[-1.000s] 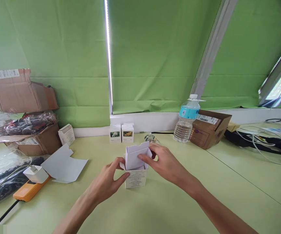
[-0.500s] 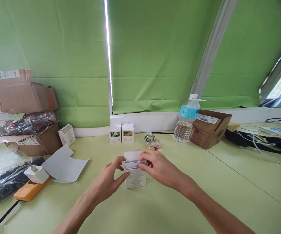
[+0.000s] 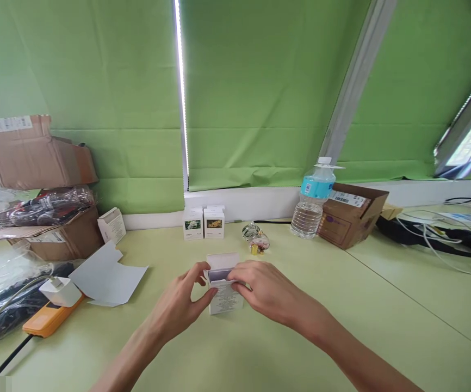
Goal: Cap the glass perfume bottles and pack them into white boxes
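Note:
A small white box (image 3: 225, 299) stands on the pale green table with its top flap raised at the back. My left hand (image 3: 190, 291) holds the box's left side between thumb and fingers. At the opening, on the right, are the bent fingers of my right hand (image 3: 255, 283); their tips are partly hidden, so what they grip cannot be made out. A greyish insert shows inside the box. Behind my right hand lie glass ornaments (image 3: 259, 241) with gold-coloured parts. Two white boxes with flower pictures, one with white flowers (image 3: 193, 224) and one with yellow (image 3: 214, 224), stand farther back.
A water bottle (image 3: 309, 204) and an open cardboard box (image 3: 349, 218) stand at the back right, with cables (image 3: 435, 239) beyond. On the left are white paper (image 3: 111, 277), an orange power strip (image 3: 51, 317), stacked cartons (image 3: 35, 158) and another white box (image 3: 112, 225).
My right hand has shifted slightly down and its fingers have moved at the box's opening. The insert's pale top piece no longer shows as before. My left hand has hardly moved.

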### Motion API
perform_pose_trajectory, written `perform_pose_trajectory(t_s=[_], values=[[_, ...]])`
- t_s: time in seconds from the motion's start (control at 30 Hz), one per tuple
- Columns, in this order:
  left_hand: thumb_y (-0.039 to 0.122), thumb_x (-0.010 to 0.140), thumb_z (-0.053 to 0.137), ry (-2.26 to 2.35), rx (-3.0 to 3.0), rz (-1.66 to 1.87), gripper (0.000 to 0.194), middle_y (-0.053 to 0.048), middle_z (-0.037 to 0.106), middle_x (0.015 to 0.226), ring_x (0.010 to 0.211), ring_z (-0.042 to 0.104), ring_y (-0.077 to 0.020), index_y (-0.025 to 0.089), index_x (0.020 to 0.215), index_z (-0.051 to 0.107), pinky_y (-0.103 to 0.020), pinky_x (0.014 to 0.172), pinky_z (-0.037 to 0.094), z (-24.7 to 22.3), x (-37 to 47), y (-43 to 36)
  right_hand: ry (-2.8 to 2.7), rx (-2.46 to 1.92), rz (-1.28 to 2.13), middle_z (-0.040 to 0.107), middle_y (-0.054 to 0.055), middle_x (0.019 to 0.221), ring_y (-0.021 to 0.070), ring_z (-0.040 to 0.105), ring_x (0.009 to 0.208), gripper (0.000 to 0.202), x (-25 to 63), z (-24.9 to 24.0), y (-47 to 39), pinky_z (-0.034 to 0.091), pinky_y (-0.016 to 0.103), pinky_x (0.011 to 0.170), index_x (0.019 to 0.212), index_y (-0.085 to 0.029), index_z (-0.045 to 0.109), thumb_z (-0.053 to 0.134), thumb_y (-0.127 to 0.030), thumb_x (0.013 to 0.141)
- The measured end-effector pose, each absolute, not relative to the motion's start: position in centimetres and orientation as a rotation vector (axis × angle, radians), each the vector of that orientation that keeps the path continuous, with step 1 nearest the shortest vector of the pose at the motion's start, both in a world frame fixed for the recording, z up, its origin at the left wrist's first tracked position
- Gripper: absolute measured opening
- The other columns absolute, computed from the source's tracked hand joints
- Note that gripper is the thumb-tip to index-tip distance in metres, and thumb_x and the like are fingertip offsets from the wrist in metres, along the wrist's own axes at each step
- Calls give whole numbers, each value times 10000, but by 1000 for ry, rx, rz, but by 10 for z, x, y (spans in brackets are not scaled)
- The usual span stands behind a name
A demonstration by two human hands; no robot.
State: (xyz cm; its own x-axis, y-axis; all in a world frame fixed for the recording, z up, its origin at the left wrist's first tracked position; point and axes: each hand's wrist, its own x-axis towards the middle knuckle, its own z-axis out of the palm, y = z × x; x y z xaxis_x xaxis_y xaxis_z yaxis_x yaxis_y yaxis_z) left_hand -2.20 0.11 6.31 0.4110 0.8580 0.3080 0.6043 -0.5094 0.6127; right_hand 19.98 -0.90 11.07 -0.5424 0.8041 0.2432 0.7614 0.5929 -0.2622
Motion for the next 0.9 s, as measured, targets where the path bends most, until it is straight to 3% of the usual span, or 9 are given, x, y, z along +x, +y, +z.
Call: perform_pose_trajectory(t_s=[0.13,0.33,0.5,0.77,0.9], values=[[343,948,492,1191,2340,886,286,7,662,1104,940,637,-177,338,1233,496,-297,810,496,60,-22,2,-2471,-1275,158,741,15,914,201,649,859,231,199,109,-8,390,281,689,945,-243,711,498,-156,932],[271,957,483,1044,2380,963,185,-39,559,1288,1049,611,-188,303,1069,627,-297,877,491,59,-18,3,-2471,-1264,147,749,17,887,205,652,839,260,200,108,-7,390,287,682,929,-251,727,483,-163,934],[265,963,487,1071,2351,987,157,-31,594,1158,998,613,-174,289,996,638,-279,852,485,58,-18,4,-2506,-1243,102,750,17,857,201,650,802,271,200,108,-6,379,287,656,904,-248,727,476,-149,929],[302,967,486,1122,2294,1005,188,-26,616,1151,1016,611,-193,305,992,671,-292,845,486,63,-19,5,-2514,-1248,30,743,22,808,183,646,704,295,196,106,-8,330,291,585,839,-207,684,426,-203,982],[338,962,497,1100,2255,1028,219,-33,638,1150,988,630,-202,314,1010,709,-297,843,517,62,-17,5,-2515,-1233,35,745,27,851,186,659,752,267,197,106,-8,345,287,610,897,-203,681,431,-212,991]])
